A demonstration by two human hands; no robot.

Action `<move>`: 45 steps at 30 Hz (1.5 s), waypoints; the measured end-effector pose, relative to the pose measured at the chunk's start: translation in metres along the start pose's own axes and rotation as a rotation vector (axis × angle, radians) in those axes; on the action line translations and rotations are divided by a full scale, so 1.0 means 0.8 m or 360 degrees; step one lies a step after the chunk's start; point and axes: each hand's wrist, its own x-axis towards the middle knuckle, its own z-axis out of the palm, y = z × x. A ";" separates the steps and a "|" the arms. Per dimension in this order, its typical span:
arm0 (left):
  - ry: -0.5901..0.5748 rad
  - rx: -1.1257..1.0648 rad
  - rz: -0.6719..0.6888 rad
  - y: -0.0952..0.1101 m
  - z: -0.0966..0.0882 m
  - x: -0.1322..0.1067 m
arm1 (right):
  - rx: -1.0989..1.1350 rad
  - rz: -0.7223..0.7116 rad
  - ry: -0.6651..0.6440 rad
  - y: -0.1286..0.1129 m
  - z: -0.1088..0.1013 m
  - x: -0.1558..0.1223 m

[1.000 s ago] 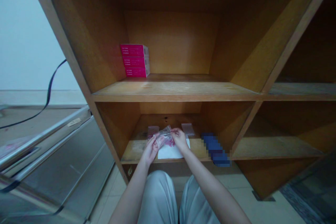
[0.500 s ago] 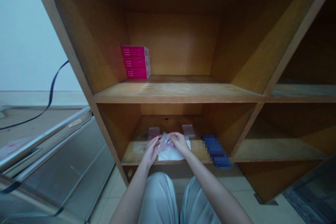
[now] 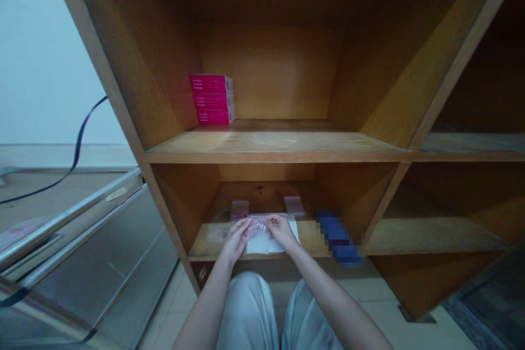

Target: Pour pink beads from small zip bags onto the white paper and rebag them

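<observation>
On the lower wooden shelf [image 3: 262, 241], my left hand [image 3: 237, 239] and my right hand [image 3: 280, 231] both grip the edges of a clear plastic bag [image 3: 258, 225] with pink contents. The bag lies low over a white sheet of paper [image 3: 270, 244], nearly flat. Two small clear plastic bags [image 3: 240, 209] [image 3: 294, 205] lie behind my hands, apart from them. To the right of my right hand is a blurred blue object [image 3: 338, 238]. Three stacked pink boxes [image 3: 212, 99] stand on the shelf above.
The wooden shelf unit [image 3: 270, 153] has further compartments to the right. On the left stands a grey metal cabinet [image 3: 102, 246] with a steel rail, and a black cable [image 3: 77, 147] runs behind it. My knees in light trousers sit below the shelf.
The plastic bag has come down from a raised, bunched shape and now lies flatter on the white paper. My hands have spread slightly along its edge.
</observation>
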 end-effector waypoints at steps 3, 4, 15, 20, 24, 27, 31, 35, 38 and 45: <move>0.0017 -0.0026 0.0012 -0.001 -0.001 0.001 | 0.0004 0.0009 0.0009 -0.001 -0.001 -0.001; 0.0015 -0.0032 0.0017 -0.002 -0.002 0.002 | 0.0004 0.0006 0.0010 -0.002 -0.001 -0.002; -0.0044 0.0027 0.0051 0.002 0.003 -0.003 | 0.0041 0.0034 -0.0081 -0.009 -0.002 -0.002; -0.0123 0.0194 -0.0007 0.001 0.004 -0.004 | 0.0047 0.0085 -0.0066 -0.011 0.006 -0.002; -0.0148 0.0208 0.0009 -0.002 0.000 -0.001 | 0.0067 0.0059 -0.0004 -0.009 0.014 -0.001; -0.0156 0.0213 0.0047 -0.002 0.000 -0.002 | 0.0101 0.0034 0.0017 -0.005 0.021 -0.001; -0.0158 0.0238 0.0085 0.001 0.006 -0.006 | 0.0059 -0.0066 0.0032 0.005 0.028 0.000; -0.0129 0.0243 0.0097 0.003 0.011 -0.009 | -0.0030 -0.0129 0.0085 0.014 0.030 0.004; -0.0109 0.0243 0.0096 0.003 0.013 -0.010 | -0.0047 -0.0151 0.0110 0.016 0.032 0.005; -0.0047 0.0273 0.0099 0.003 0.012 -0.008 | -0.0052 -0.0149 0.0158 0.010 0.039 0.004</move>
